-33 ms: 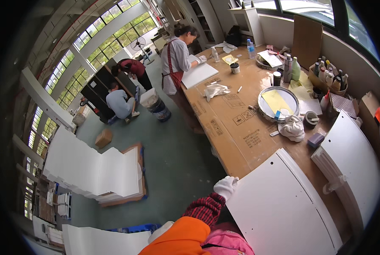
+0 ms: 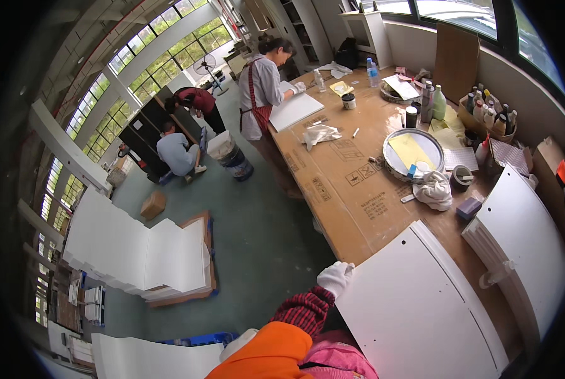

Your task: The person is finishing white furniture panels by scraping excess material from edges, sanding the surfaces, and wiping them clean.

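Note:
My left hand (image 2: 335, 276), in a white glove with a red plaid sleeve behind it, sits at the near left corner of a large white panel (image 2: 421, 309). Its fingers curl over the panel's edge. The panel lies flat on the near end of a long table covered in brown cardboard (image 2: 346, 189). My right hand is out of the picture. An orange garment and a pink one fill the lower edge below the hand.
A second white panel (image 2: 522, 234) lies to the right. On the table are a round metal tray (image 2: 413, 155), a white cloth (image 2: 434, 189) and bottles (image 2: 485, 114). A person in an apron (image 2: 263, 82) works at the far end. White boards (image 2: 137, 252) are stacked on the floor.

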